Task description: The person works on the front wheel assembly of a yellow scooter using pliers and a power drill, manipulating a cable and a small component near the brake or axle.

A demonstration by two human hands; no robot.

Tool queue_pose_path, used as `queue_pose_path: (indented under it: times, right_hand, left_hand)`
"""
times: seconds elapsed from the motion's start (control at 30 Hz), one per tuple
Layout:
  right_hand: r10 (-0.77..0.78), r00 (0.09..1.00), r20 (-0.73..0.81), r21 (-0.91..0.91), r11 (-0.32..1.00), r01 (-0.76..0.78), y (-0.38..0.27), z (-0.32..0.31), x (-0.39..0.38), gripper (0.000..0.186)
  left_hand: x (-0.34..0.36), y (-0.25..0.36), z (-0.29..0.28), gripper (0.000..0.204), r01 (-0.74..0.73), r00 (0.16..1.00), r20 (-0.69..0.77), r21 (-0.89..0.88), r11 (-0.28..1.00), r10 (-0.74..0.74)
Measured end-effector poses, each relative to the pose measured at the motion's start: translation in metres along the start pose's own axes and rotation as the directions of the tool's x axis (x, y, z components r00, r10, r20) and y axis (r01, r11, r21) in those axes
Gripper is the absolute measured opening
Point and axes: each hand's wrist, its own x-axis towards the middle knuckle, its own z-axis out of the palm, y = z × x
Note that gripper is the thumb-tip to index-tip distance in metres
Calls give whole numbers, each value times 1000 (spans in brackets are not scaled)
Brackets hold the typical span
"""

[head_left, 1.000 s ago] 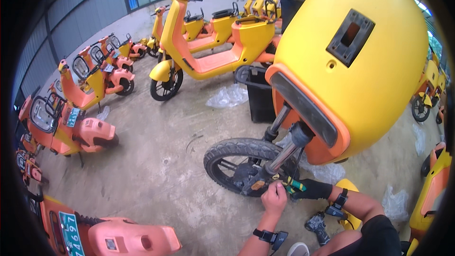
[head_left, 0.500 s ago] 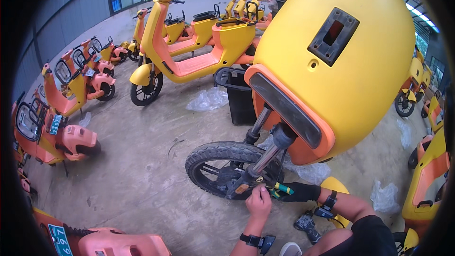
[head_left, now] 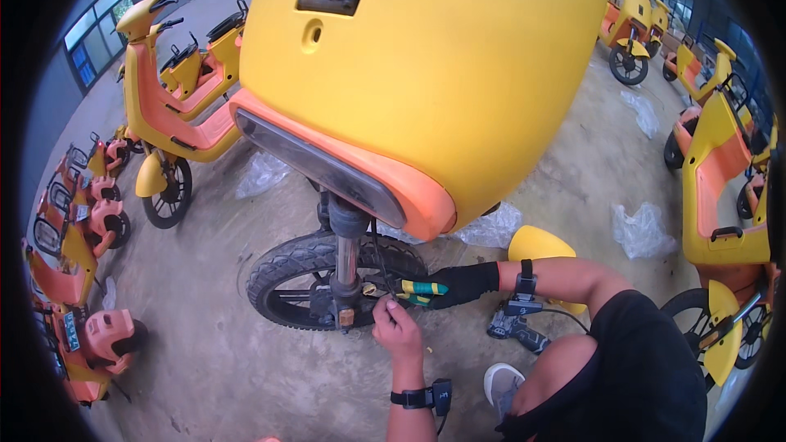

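In front of me is the front end of a yellow and orange scooter [head_left: 442, 57], its dark light strip facing down. Below it, the black front wheel [head_left: 270, 266] is held by a fork leg [head_left: 347, 254]. My right hand [head_left: 467, 285], in a black glove, grips pliers [head_left: 424, 287] with green and yellow handles beside the fork's lower end. Just below the plier jaws, my bare left hand [head_left: 399, 329] has its thumb and fingers pinched together; what they hold is too small to make out. A thin dark cable [head_left: 377, 250] hangs behind the fork toward the hands.
A cordless power tool [head_left: 517, 326] lies on the floor by my shoe [head_left: 501, 385]. Behind my right forearm sits a yellow fender-like part [head_left: 540, 244]. Crumpled clear plastic [head_left: 641, 231] is scattered about. Parked scooters stand left [head_left: 168, 106] and right [head_left: 720, 180].
My view has swung right and closer over the front wheel, so the scooter appears larger and farther left. The person at the back and the black bin have left view. Both hands stay by the fork.
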Motion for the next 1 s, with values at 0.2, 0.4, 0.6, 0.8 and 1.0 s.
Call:
queue_pose_path:
  times: [0.2,0.4,0.6,0.8,1.0]
  right_hand:
    - [98,992,74,-125,988,-89,6,0,-6,57]
    - [228,970,87,177,954,-240,-14,-15,-13,56]
    - [438,892,107,-157,894,-420,-125,-56,-11,61]
    - [521,849,83,-317,822,-473,-133,-49,2,66]
    - [191,972,139,40,979,-198,-44,-23,-5,70]
  left_hand:
    - [-7,11,-3,24,89,995,36,15,996,-89]
    - [-3,2,-2,21,0,1000,23,-21,1000,0]
    - [-1,-4,5,17,-74,997,18,-32,997,75]
    - [2,-11,-3,17,-90,996,-12,-17,996,90]
    - [-4,-15,3,18,-83,996,6,-73,994,83]
